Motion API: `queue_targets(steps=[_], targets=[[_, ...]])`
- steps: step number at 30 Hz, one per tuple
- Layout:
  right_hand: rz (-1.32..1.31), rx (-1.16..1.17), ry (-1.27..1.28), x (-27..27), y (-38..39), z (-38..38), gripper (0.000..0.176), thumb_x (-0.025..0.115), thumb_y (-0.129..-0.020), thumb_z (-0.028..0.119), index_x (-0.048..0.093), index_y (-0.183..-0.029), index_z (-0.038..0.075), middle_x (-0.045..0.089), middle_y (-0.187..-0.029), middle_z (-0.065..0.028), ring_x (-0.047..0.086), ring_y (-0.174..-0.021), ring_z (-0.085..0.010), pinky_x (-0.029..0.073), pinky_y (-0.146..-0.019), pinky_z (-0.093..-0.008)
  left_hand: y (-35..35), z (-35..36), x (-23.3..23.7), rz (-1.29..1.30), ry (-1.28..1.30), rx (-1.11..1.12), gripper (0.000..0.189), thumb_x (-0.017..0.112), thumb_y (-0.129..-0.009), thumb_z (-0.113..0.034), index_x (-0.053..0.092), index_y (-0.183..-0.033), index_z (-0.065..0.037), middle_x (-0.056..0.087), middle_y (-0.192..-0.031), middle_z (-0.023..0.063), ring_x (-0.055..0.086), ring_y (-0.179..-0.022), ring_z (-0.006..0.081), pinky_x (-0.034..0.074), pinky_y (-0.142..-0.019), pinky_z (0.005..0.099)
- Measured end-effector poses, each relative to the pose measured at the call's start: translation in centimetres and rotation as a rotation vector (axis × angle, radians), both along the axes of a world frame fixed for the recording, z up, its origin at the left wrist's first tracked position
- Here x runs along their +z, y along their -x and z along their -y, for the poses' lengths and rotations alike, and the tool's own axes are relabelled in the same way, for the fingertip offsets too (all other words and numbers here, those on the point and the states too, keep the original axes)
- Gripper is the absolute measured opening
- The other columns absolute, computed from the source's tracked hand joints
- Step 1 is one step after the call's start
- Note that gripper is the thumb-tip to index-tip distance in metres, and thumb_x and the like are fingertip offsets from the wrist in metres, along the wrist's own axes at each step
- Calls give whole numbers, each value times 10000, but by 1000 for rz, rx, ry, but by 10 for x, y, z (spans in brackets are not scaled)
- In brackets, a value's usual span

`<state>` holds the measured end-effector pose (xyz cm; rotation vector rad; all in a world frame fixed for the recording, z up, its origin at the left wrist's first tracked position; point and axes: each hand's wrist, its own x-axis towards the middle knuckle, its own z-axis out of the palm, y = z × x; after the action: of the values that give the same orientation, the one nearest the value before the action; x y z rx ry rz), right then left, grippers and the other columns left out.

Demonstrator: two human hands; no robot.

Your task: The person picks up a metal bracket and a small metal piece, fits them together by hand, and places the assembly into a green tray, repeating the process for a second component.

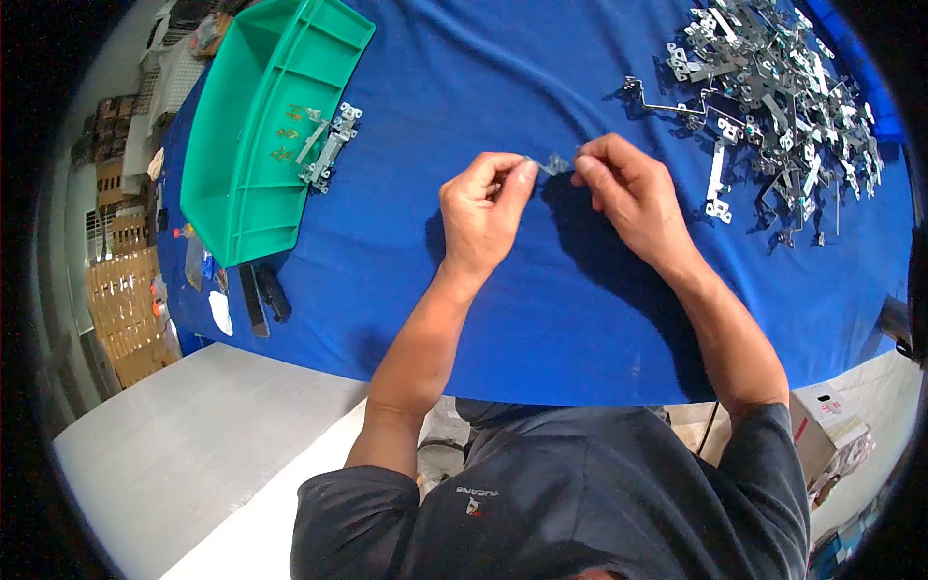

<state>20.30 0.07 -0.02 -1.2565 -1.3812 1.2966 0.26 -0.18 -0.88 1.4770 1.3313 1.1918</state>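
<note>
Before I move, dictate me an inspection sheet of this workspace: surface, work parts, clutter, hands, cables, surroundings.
Surface: wrinkled blue cloth over the table.
Work parts: small silvery metal part between the hands, detail blurred; large tangled heap of silvery metal brackets on the right.
Clutter: green plastic bin on the left, brass-coloured metal pieces against it, silvery brackets at its edge; flat dark object nearer the person.
Hands: left hand and right hand raised, fingertips pinched at the small part.
Cables: nothing seen on the cloth.
Surroundings: brown cartons at far left; white box at lower right.
</note>
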Motion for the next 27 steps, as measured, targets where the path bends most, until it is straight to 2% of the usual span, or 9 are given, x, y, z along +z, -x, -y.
queue_targets(steps=[2,6,9,16,19,25,27], targets=[[109,57,-105,1,1,3,145,653,-986,143,684,-1013,4,671,-772,-120,607,-652,-157,483,-599,-332,0,-1,1,36,1,20,123,709,-981,-133,717,-1001,-11,688,-754,23,512,-554,4,388,-480,179],[180,92,-203,-2,1,1,150,672,-959,142,684,-1003,-1,667,-785,-172,656,-661,-270,494,-608,-382,0,-1,-1,30,19,14,138,712,-983,-144,715,-1003,-7,692,-762,27,516,-546,7,392,-477,177],[194,79,-182,-2,1,1,148,674,-954,138,676,-995,-4,669,-794,-182,666,-680,-300,495,-613,-392,2,-1,-1,-9,21,-6,138,712,-983,-145,714,-1001,-8,692,-763,26,516,-547,7,392,-477,176],[174,68,-195,-2,2,1,142,679,-950,129,671,-988,-8,656,-776,-178,651,-664,-291,490,-607,-392,2,0,0,7,3,-8,122,717,-979,-137,718,-980,-15,680,-760,5,509,-566,-2,385,-483,173],[183,86,-167,1,1,1,146,682,-950,131,670,-986,-10,656,-776,-176,648,-660,-281,491,-607,-389,-1,0,2,-26,3,43,93,736,-944,-74,717,-929,16,639,-696,-22,531,-634,16,425,-545,214],[159,63,-192,-1,2,2,137,684,-950,124,674,-986,-8,666,-780,-152,645,-651,-236,492,-599,-376,-1,0,4,-51,9,10,91,746,-928,-72,715,-910,12,680,-717,18,574,-641,39,452,-553,236],[111,31,-144,4,3,3,132,688,-947,121,682,-988,-4,674,-780,-140,643,-649,-228,492,-598,-376,-1,-1,0,-87,-78,12,96,750,-923,-80,715,-908,9,683,-721,32,583,-630,56,459,-552,248]])
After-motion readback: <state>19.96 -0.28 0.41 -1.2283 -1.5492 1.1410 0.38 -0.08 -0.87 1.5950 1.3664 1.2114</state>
